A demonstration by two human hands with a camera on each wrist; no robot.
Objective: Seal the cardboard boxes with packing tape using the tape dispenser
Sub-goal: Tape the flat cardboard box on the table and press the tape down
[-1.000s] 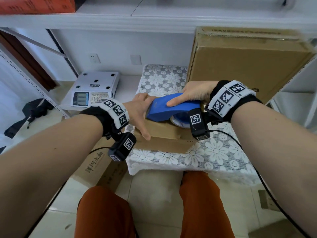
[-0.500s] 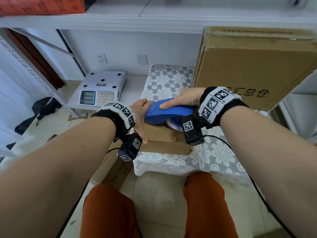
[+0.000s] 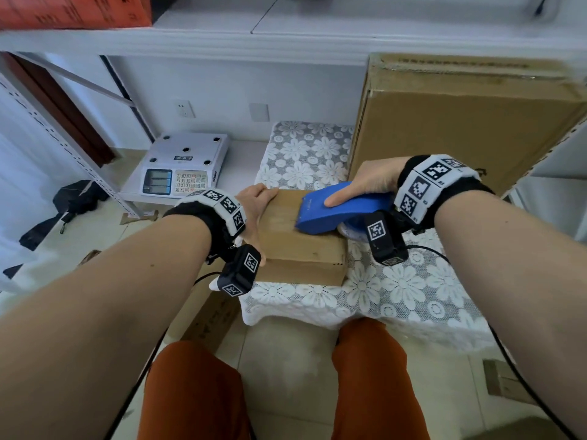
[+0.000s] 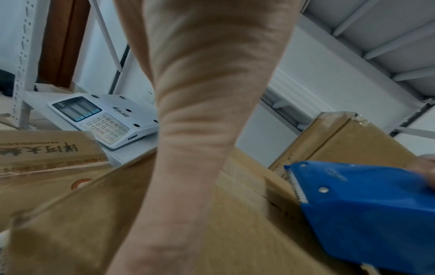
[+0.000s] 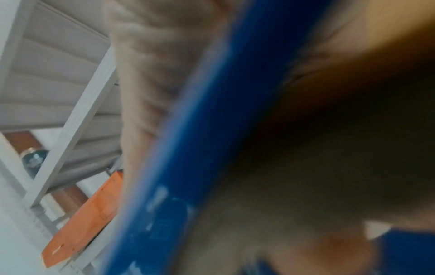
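A small brown cardboard box (image 3: 298, 246) lies on the lace-covered table (image 3: 397, 290). My left hand (image 3: 257, 211) holds its left edge, fingers over the far corner and thumb along the near side; the left wrist view shows the palm (image 4: 200, 130) lying on the box (image 4: 235, 232). My right hand (image 3: 368, 182) grips the blue tape dispenser (image 3: 336, 211), thumb along its side. Its toothed front (image 4: 296, 186) rests on the box top near the centre seam. The tape roll (image 3: 349, 230) peeks out below. The right wrist view is blurred, showing only the blue dispenser (image 5: 200, 148).
A large cardboard box (image 3: 460, 122) stands upright at the table's back right. A white weighing scale (image 3: 181, 169) sits on a low shelf to the left. Another printed carton (image 3: 206, 312) leans by the table's left side. My orange-clad knees (image 3: 286, 392) are below.
The dispenser has slid rightward along the box top, away from my left hand, baring more of the top. The left hand has moved to the box's left edge.
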